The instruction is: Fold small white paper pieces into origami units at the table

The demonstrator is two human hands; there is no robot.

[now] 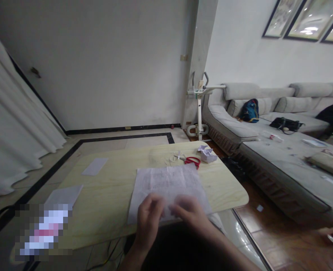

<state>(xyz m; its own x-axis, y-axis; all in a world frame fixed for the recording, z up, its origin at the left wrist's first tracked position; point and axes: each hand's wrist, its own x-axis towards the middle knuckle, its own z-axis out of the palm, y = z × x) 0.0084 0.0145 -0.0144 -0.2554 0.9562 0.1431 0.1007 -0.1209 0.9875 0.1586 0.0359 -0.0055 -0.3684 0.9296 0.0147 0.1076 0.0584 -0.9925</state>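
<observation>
A large creased paper sheet (169, 180) with faint print lies on the wooden table in front of me. Over its near part, close to the table edge, my left hand (149, 214) is closed, with thumb and fingers drawn together. My right hand (190, 212) faces it a short gap away, its fingers curled in and smeared by motion. Whatever the fingertips pinch is too blurred to make out. Red-handled scissors (193, 161) lie just beyond the sheet's far right corner.
Crumpled paper (208, 155) sits at the table's far right corner. Thin scraps (174, 157) lie by the scissors. On the left are a small paper (95, 166) and another sheet (64, 195). Right of the table (112, 203) stands a grey sofa (279, 162); an exercise machine (199, 109) is behind.
</observation>
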